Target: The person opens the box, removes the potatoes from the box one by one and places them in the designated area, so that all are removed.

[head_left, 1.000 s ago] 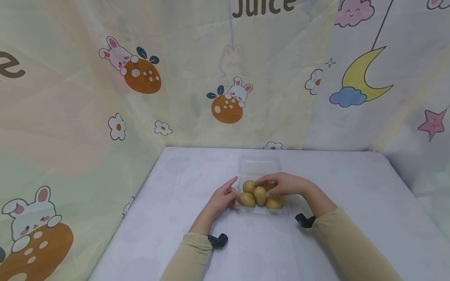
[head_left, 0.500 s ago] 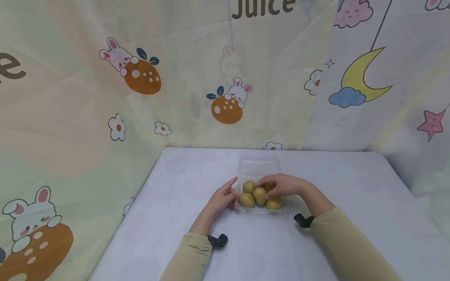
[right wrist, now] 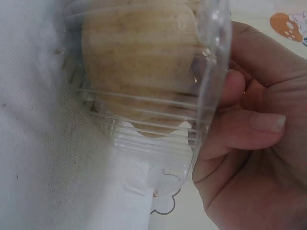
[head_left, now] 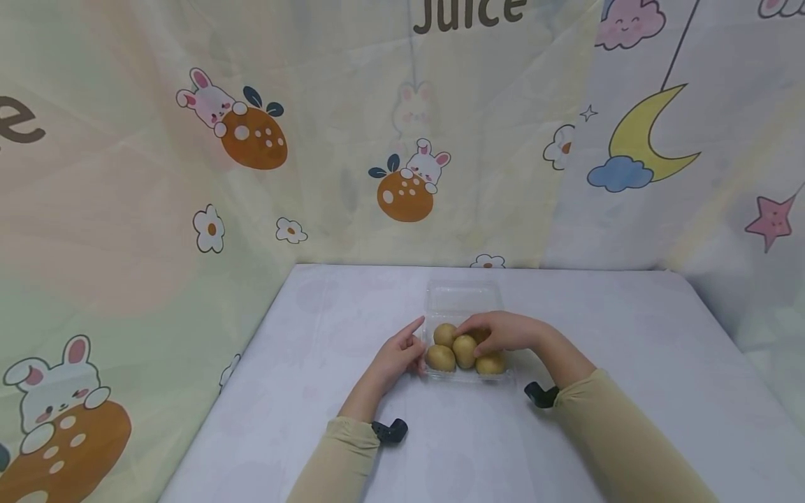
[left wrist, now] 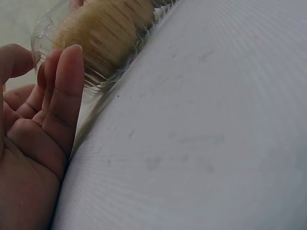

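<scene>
A clear plastic box [head_left: 468, 378] with its hinged lid [head_left: 464, 297] laid back holds several yellow-brown potatoes. Among them are a middle potato [head_left: 465, 351], a front-left potato [head_left: 441, 358] and a front-right potato [head_left: 490, 362]. My right hand [head_left: 514, 330] reaches in from the right and grips the back-right potato [head_left: 481, 333], mostly hidden under the fingers. At the left side, my left hand [head_left: 394, 355] holds the box's edge, its index finger stretched out. The left wrist view shows its fingers [left wrist: 69, 79] against the ribbed wall; through the wall a potato [right wrist: 139, 57] shows in the right wrist view.
A white-covered table [head_left: 352, 314] lies under the box. Behind it hangs a printed cloth backdrop [head_left: 339, 140] with rabbits and flowers. Black wrist cameras sit on the left wrist [head_left: 390, 431] and the right wrist [head_left: 542, 395].
Very little differs. The right hand has sunk slightly and its forearm has shifted a touch to the left. The left hand, box and potatoes stay in place.
</scene>
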Demonstrator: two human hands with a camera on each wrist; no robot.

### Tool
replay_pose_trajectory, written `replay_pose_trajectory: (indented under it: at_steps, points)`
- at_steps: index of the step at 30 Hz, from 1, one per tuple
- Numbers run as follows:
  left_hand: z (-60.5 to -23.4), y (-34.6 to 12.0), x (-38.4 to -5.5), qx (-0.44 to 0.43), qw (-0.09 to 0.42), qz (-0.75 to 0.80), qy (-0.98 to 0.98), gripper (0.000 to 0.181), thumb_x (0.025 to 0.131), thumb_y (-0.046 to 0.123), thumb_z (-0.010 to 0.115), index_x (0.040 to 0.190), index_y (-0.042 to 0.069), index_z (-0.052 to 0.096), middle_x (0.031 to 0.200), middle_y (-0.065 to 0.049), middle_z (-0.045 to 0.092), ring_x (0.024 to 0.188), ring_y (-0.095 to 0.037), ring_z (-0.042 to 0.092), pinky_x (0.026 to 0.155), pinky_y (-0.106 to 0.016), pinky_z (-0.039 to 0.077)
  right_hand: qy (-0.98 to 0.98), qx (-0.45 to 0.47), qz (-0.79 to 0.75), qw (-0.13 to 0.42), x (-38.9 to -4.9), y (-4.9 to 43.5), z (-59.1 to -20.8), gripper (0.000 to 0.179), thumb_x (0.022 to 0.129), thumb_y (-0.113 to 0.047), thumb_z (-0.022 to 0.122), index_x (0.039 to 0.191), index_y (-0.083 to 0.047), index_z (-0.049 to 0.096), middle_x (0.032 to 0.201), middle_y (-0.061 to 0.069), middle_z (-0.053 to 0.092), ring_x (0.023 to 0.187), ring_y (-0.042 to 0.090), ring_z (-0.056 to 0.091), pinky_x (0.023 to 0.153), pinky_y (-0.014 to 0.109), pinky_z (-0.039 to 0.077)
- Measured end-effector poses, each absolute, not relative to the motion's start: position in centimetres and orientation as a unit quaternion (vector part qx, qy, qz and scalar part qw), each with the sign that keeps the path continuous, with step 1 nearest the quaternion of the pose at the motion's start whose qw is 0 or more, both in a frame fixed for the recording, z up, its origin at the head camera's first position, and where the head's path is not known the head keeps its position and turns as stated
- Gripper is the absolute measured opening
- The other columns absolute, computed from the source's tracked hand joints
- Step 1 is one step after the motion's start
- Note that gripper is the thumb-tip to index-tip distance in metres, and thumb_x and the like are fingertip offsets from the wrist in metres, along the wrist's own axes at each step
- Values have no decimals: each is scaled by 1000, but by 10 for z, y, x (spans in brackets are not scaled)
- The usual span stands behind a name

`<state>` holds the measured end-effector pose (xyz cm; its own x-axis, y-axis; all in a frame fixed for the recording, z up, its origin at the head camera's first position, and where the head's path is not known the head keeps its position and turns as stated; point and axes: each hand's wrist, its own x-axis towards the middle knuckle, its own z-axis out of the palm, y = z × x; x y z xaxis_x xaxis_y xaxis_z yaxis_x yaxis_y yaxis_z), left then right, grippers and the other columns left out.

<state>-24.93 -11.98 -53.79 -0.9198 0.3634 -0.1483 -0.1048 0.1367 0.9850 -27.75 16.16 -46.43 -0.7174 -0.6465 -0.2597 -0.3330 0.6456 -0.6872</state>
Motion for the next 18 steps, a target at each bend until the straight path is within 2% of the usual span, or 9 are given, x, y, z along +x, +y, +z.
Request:
replay_pose_trajectory:
  at_steps: [18]
  points:
    - [-538,-120,-249,89,173,647,737,58,98,22,58,150,38,38,83,-4,60,68,-18,65,69,-34,59,886,-282,-301,212,-275,161,-466,38,82,-33,80,116,-40,67,127,-15,62,124,16,54,109,51,42]
